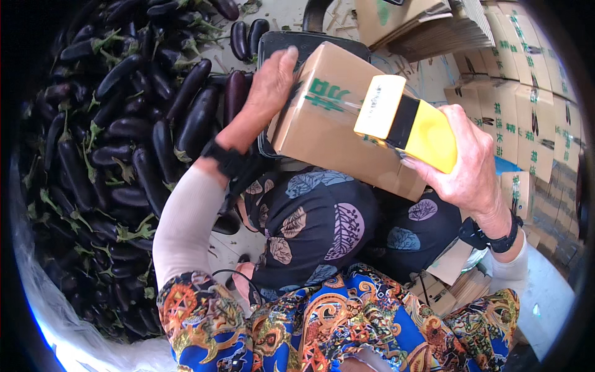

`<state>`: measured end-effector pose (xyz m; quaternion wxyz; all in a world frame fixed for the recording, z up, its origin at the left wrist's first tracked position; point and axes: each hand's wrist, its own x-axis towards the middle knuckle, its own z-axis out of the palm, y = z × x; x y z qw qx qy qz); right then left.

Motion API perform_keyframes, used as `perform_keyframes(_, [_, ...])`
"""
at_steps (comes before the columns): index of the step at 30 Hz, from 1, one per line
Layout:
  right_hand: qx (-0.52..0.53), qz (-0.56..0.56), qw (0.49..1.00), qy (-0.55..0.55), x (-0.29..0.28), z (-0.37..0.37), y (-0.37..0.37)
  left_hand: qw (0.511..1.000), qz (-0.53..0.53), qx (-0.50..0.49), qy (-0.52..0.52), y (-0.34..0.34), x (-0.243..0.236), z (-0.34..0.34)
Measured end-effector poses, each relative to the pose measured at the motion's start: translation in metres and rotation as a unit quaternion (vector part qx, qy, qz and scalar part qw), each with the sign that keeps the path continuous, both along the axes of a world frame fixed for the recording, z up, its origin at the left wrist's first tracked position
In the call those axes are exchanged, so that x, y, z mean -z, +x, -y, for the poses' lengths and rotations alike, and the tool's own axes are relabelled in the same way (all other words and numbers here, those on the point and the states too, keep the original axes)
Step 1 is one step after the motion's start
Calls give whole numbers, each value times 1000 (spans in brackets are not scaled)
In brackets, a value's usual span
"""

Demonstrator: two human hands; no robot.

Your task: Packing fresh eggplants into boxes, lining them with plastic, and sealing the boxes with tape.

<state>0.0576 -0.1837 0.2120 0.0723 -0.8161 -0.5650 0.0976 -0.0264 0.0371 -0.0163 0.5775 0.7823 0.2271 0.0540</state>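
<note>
A closed cardboard box (322, 130) with green printing lies tilted over a black tray-like platform (279, 46). My left hand (266, 87) grips the box's left side, fingers together along its upper edge. My right hand (465, 155) is closed on a yellow tape dispenser (434, 133) with a black band and a pale end, held against the top of the box toward its right. A clear strip of tape seems to show on the box beside the dispenser. Black watch-like bands are on both my wrists, and my legs in patterned trousers are below the box.
A large heap of eggplants (130, 130) fills the left, beside plastic sheeting (68, 328). Flattened cartons (418, 22) lie at the top. Stacked printed boxes (520, 124) stand along the right, and more cardboard pieces (443, 266) lie low beside my right leg. A dark post (316, 15) rises behind the platform.
</note>
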Motion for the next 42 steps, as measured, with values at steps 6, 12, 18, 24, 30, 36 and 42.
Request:
perform_keyframes(6, [-11, 10, 999, 41, 2, 2, -2, 957, 119, 21, 264, 8, -75, 24])
perform_keyframes(12, [-40, -14, 998, 45, 7, 18, 10, 861, 85, 130, 484, 9, -72, 15])
perform_keyframes(18, [-30, 42, 997, 50, 8, 70, 24, 908, 51, 117, 400, 5, -70, -3])
perform_keyframes(24, [103, -31, 994, -5, 39, 158, 38, 945, 29, 89, 313, 2, -75, -20])
perform_keyframes(30, [120, -26, 992, 29, 57, 165, 21, 968, -14, 26, 248, -1, -87, -15])
perform_keyframes(36, [86, -16, 994, 71, 47, 153, 20, 968, -26, 20, 248, -10, -94, -22])
perform_keyframes(42, [113, -30, 993, 36, 67, 155, 17, 966, -36, 21, 257, -11, -97, -24])
